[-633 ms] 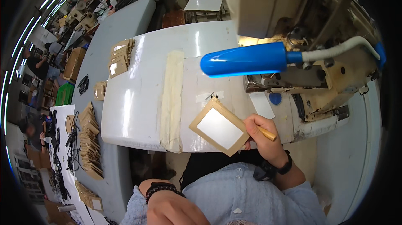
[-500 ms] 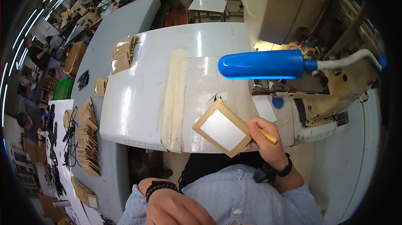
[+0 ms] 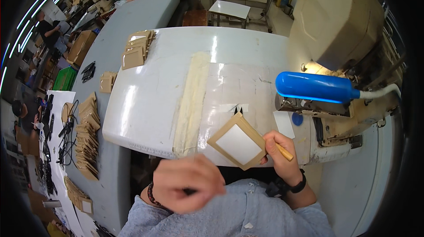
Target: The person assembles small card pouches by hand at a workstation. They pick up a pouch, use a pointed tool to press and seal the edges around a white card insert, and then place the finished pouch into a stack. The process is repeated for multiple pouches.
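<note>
My right hand (image 3: 281, 156) is closed on the right corner of a flat tan square piece (image 3: 238, 143) with a white panel in its middle. The same hand also holds a tool with a short wooden handle (image 3: 285, 152); its working end is hidden. Two black pointed tips (image 3: 238, 109) show just beyond the piece's far corner. My left hand (image 3: 187, 184), blurred, is raised before my body, left of the piece and apart from it. Its fingers look curled in; I cannot make out whether anything is in them.
A sewing machine (image 3: 335, 20) with a blue lamp (image 3: 311, 86) stands at the right. Stacked tan pieces (image 3: 132, 57) lie on the white table's (image 3: 145, 91) far left. More tan bundles (image 3: 87, 142) and black cords (image 3: 67, 133) cover the side table. Two people are at the far left.
My left hand has risen and moved forward, toward the table's near edge. The right hand keeps its hold on the tan piece and wooden-handled tool. The view has shifted slightly.
</note>
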The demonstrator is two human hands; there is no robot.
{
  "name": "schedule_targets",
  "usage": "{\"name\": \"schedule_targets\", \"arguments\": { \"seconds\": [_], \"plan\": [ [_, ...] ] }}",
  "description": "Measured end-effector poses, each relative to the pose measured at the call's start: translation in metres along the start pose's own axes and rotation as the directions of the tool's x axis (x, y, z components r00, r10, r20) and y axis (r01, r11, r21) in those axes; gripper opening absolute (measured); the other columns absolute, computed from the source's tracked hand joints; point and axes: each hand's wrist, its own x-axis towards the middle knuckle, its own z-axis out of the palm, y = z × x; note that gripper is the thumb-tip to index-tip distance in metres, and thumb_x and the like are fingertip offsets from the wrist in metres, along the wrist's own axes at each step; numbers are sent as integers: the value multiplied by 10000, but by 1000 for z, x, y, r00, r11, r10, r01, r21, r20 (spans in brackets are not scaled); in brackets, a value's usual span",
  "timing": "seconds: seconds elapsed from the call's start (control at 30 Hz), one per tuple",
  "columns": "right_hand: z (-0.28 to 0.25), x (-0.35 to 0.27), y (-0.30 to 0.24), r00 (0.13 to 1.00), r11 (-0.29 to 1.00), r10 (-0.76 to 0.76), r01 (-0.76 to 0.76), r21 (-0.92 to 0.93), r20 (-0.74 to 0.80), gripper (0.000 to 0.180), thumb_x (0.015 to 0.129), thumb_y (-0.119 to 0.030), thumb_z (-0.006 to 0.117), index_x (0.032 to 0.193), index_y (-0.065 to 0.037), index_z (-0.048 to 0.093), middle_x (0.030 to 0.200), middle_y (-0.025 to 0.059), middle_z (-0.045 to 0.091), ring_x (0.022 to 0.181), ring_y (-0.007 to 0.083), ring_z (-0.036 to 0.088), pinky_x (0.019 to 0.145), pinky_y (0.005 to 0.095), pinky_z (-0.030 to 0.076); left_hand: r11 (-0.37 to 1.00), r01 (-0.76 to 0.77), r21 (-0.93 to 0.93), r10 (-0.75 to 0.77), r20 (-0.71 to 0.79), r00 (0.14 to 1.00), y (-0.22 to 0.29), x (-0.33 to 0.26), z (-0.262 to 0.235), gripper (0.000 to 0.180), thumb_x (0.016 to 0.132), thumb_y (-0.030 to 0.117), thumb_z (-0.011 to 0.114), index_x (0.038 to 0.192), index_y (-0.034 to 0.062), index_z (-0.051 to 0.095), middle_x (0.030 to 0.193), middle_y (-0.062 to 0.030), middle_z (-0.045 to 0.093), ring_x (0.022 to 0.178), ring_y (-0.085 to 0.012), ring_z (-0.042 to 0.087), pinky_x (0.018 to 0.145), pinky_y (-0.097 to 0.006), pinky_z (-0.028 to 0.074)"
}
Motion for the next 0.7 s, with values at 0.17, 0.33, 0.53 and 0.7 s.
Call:
{"name": "schedule_targets", "arguments": {
  "seconds": [0.17,0.33,0.53,0.7],
  "plan": [
    [1,2,2,1000,1000,-8,8,0,17,311,1001,-295,480,899,-13,561,755,25,594,619,61,554,566,200,467,850,435,296,-268,-468,842,-28,-2,-8,188,826,-4,628,1013,-20,649,942,-108,656,899,-159,612,766,-267,468],
    [2,3,1,1000,1000,-1,1,4,4,311,998,-297,486,908,-11,568,756,28,600,627,61,560,566,201,470,867,490,85,-445,-309,841,-42,-6,-6,297,854,72,659,1130,-26,607,1075,-118,654,892,-150,625,744,-257,490],
    [8,5,2,997,994,-69,68,-80,-17,299,1000,-264,484,971,17,581,839,65,632,667,95,597,612,223,484,802,596,-28,-596,-90,798,-58,-18,11,254,873,82,652,1102,-28,642,996,-113,695,836,-139,661,727,-255,515],
    [5,10,5,948,956,-268,239,-172,-174,336,1008,-263,458,1048,50,572,961,150,668,788,174,663,678,270,514,741,238,627,-119,-226,967,-54,-9,8,420,760,-4,663,1174,63,646,1193,-119,639,1103,-285,615,910,-362,474]
  ]
}}
